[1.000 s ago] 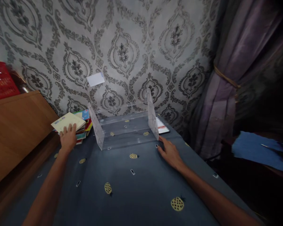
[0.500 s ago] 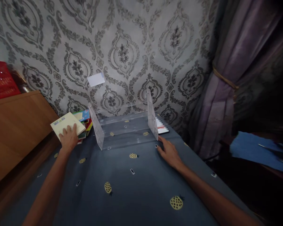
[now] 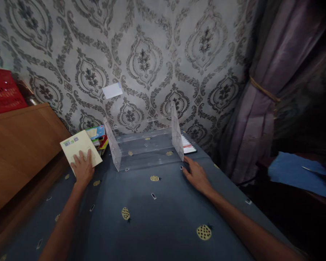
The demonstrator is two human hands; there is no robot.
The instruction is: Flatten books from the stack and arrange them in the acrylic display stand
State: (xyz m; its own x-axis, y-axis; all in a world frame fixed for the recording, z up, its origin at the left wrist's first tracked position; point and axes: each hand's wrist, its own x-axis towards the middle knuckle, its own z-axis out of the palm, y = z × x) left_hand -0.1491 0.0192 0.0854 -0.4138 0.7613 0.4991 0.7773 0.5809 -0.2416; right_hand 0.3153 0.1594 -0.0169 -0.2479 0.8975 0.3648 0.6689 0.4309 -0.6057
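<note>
My left hand (image 3: 83, 167) grips a cream-coloured book (image 3: 76, 145) with small pictures printed along its top edge. The fingers lie spread over its face and the thumb is hard to make out. Behind that book a pile of colourful books (image 3: 97, 132) rests against the wall side, partly covered. A clear acrylic rack (image 3: 177, 134) with two side panels and see-through shelves stands in the middle. At the lower front corner of its right panel is my right hand (image 3: 197, 176), fingers apart and holding nothing; the fingertips look to touch that corner.
A wooden cabinet (image 3: 24, 141) with a red box (image 3: 5, 90) on top bounds the left. Beside the rack's right panel lies a flat white item (image 3: 188, 146), partly blurred. A tied curtain (image 3: 258, 119) hangs at right, near a blue cloth (image 3: 296, 174) with a metal tool.
My left hand has brought the cream book slightly toward me, off the pile, and tilted its face more to my view. My right hand stays at the rack's corner. The view has shifted slightly.
</note>
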